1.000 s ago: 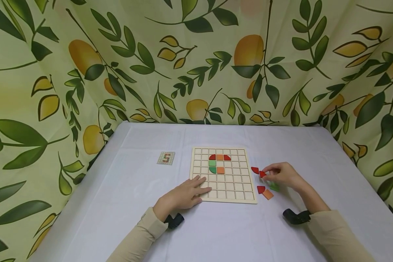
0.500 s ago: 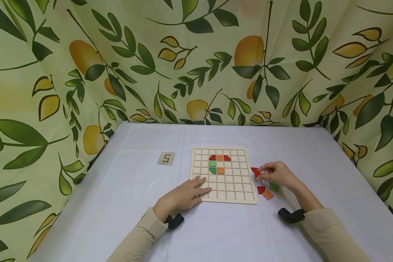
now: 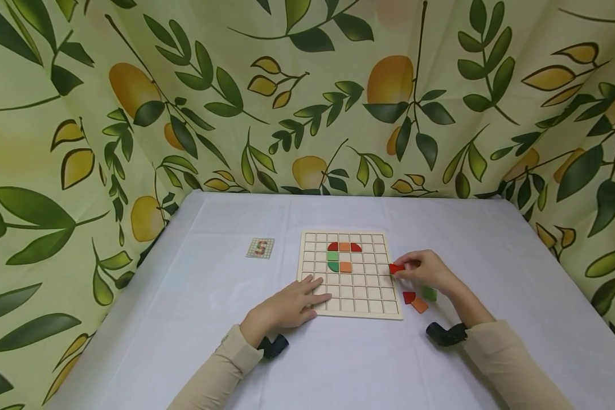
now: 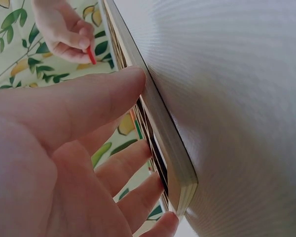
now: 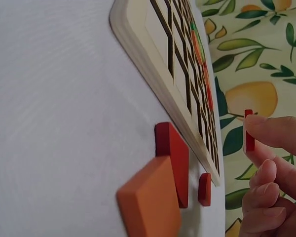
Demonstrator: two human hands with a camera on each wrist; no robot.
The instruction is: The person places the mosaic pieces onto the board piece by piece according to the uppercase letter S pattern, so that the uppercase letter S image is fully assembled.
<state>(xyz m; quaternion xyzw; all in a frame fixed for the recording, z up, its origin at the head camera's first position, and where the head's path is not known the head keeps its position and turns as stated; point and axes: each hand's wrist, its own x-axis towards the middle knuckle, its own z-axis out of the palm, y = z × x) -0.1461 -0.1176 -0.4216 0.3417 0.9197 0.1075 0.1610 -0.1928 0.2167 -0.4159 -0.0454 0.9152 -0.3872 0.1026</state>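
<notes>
My right hand (image 3: pixel 426 269) pinches a red quarter-round tile (image 5: pixel 249 131) between thumb and index finger, just off the right edge of the wooden grid board (image 3: pixel 361 296). In the right wrist view the tile stands on edge, raised above the table. My left hand (image 3: pixel 288 303) rests on the board's near left corner with fingers spread; its thumb (image 4: pixel 108 96) lies along the near edge. Near the top of the grid, several tiles form a C-like shape: red quarter-rounds (image 3: pixel 356 247), orange squares (image 3: pixel 345 266), a light green square (image 3: pixel 333 256) and a dark green quarter-round (image 3: pixel 333 266).
Right of the board lie a red tile (image 3: pixel 409 297), an orange square (image 3: pixel 419 306) and a green tile (image 3: pixel 429 294). Another red tile (image 5: pixel 204 189) sits farther along the board's edge. Left of the board is a small pattern card (image 3: pixel 260 248). A leaf-print curtain (image 3: pixel 307 114) hangs behind the table.
The right hand has slid left toward the board, carrying the pinched red tile from beside the loose pieces to the board's right edge. The left hand keeps its place.
</notes>
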